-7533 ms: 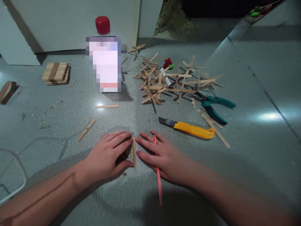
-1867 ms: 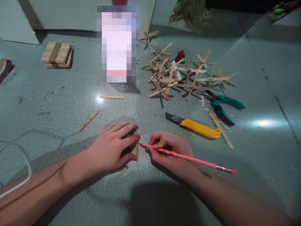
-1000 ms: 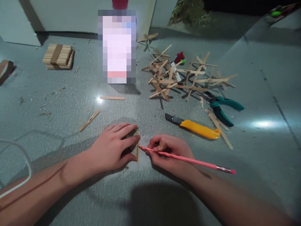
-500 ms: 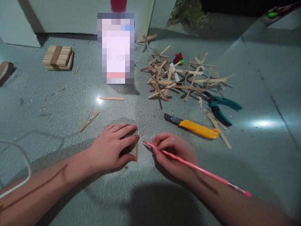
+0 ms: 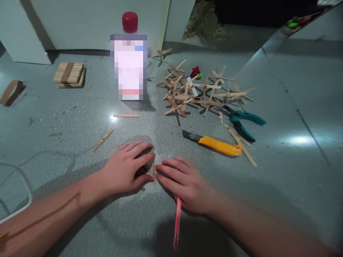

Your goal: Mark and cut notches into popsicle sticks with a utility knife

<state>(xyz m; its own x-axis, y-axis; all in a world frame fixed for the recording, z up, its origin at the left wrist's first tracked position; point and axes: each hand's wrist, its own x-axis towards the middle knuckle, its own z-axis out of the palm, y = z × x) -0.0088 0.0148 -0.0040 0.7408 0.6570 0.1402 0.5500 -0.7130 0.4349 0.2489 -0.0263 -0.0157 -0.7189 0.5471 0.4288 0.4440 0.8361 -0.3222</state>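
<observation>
A wooden craft stick (image 5: 154, 175) lies upright in the picture on the grey surface, its left side partly covered. My left hand (image 5: 124, 167) presses it down, with its fingertips and thumb along the stick's edge and a gap between them. My right hand (image 5: 184, 182) is palm down, its fingers stretched together and the tips beside the stick's right edge. A pink pencil (image 5: 177, 221) is tucked beneath that hand, its eraser end pointing towards me. The pencil's point is hidden. Beyond my right hand lies a yellow utility knife (image 5: 221, 145), blade out to the left.
Two loose sticks (image 5: 126, 115) (image 5: 103, 139) lie ahead of my left hand. A bundle of craft sticks (image 5: 69, 74) sits far left. A blurred-out red-capped bottle (image 5: 130, 22) stands ahead. Joined sticks (image 5: 179, 94) and green-handled pliers (image 5: 243, 123) lie right.
My right hand has turned palm down and moved left to the stick. The pencil has swung from a writing grip to under the hand. My left hand stays on the stick.
</observation>
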